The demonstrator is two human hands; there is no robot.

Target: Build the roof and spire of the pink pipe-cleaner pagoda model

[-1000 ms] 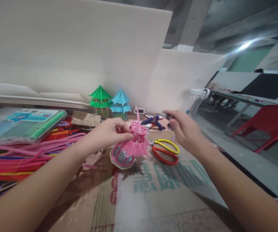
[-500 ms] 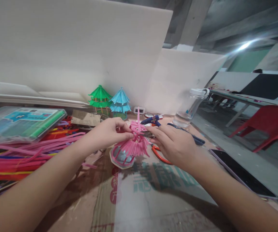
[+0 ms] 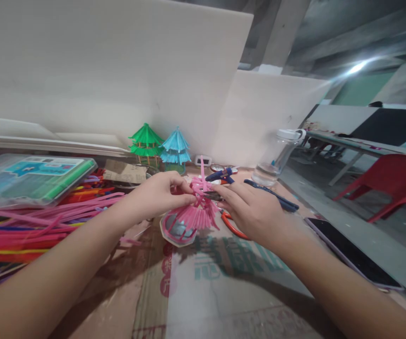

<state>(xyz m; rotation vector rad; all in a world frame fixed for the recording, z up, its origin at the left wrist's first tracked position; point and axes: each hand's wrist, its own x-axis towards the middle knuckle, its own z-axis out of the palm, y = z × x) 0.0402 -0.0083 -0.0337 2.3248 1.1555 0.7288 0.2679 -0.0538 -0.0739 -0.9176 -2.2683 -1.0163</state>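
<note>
A pink pipe-cleaner pagoda model (image 3: 196, 213) stands on the cardboard sheet (image 3: 224, 292) at the middle of the table. My left hand (image 3: 157, 193) pinches its upper tier from the left, fingers closed on it. From the right, my right hand (image 3: 252, 214) is closed around a tool with dark blue handles (image 3: 277, 197). The tool's tip sits at the model's top; the handles stick out to the right behind the hand. Orange-handled scissors (image 3: 233, 226) lie partly hidden under my right hand.
Finished green pagoda (image 3: 145, 143) and blue pagoda (image 3: 175, 148) stand by the back wall, a glue gun (image 3: 220, 175) beside them. Loose pipe cleaners (image 3: 29, 226) and a plastic box (image 3: 33, 176) fill the left. A water bottle (image 3: 277, 157), phone (image 3: 351, 256), red chair (image 3: 393, 179) sit right.
My right hand came down from a raised position and brought the blue-handled tool to the top of the pink model, covering the scissors. The left hand kept its hold.
</note>
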